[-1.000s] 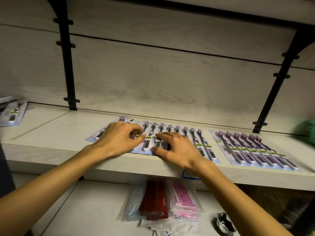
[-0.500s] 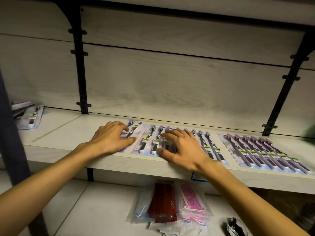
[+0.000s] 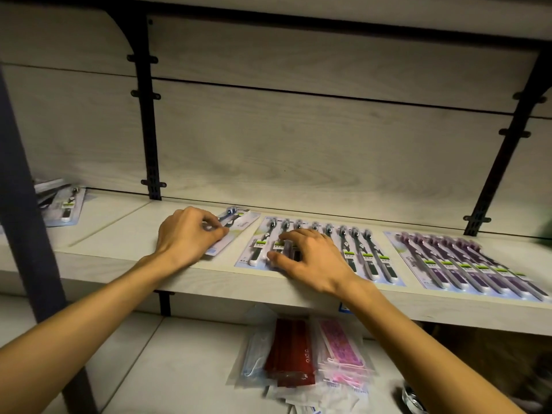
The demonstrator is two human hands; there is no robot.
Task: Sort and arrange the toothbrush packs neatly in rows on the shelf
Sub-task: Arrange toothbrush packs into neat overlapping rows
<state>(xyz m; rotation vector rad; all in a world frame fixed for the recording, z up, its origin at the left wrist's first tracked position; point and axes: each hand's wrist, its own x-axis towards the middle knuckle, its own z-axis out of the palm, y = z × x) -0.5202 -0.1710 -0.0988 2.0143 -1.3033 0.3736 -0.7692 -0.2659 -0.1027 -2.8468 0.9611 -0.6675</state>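
Here, head view: a pale wood-grain shelf [image 3: 125, 243] carries toothbrush packs laid flat, seen from above and in front.
Left hand: the left hand [image 3: 186, 234] has its fingers curled over a single toothbrush pack [image 3: 239, 225], pinching it near the top; the pack lies tilted, its head end angled toward the back wall, apart from the rows to its right.
Right hand: the right hand [image 3: 307, 253] rests on the row of dark-handled packs [image 3: 352, 252], fingers bent and spread, fingertips pressing on the packs at the left part of the row; it looks like pressing more than gripping, though the fingers hide the contact.
Dark row: the packs overlap side by side, heads toward the wall, handles toward the shelf's front edge.
Purple row: a row of purple-handled packs [image 3: 466, 264] lies just beside the dark row on the right, overlapped the same way, touched by neither hand.
Far left: a few loose toothbrush packs [image 3: 64, 206] lie near the back, well apart from the rows, partly behind a dark upright post [image 3: 27, 204].
Lower shelf: red packets [image 3: 291, 354] and pink packets [image 3: 340, 351] in clear bags lie in a pile below.
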